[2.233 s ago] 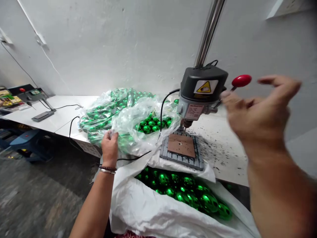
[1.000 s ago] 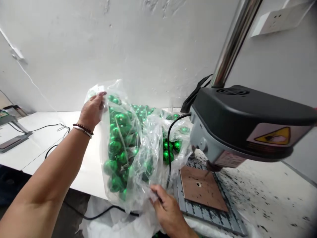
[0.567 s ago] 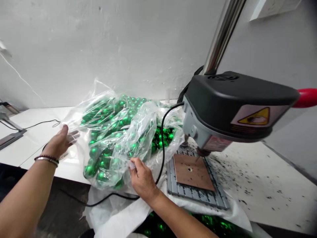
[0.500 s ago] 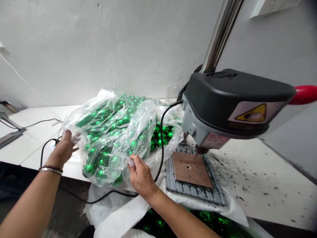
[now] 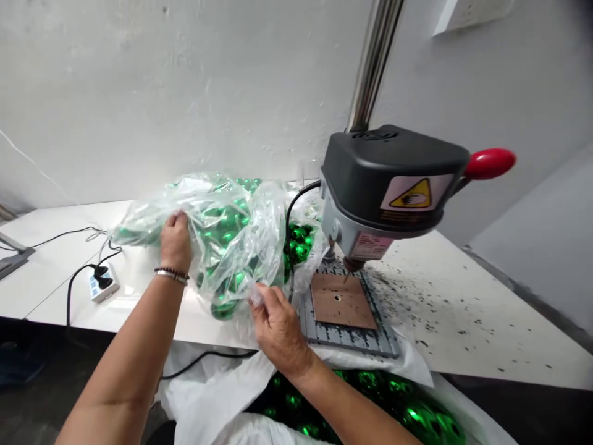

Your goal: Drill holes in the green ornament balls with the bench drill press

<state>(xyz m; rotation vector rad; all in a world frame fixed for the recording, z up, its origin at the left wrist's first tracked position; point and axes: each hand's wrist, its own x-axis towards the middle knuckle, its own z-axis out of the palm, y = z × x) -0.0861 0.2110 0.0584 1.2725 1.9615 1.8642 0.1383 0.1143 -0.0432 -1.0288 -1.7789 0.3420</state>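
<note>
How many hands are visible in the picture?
2: the left hand grips clear plastic over green balls; the right hand pinches it closer to the camera, left of the brown plate. No others show.

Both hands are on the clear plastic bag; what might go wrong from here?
The black cord crosses in front of the clear plastic bag, so a pull could snag it.
Green balls under the plastic lie near the front edge of the table; a tug by the left hand or right hand might roll some off.
</note>
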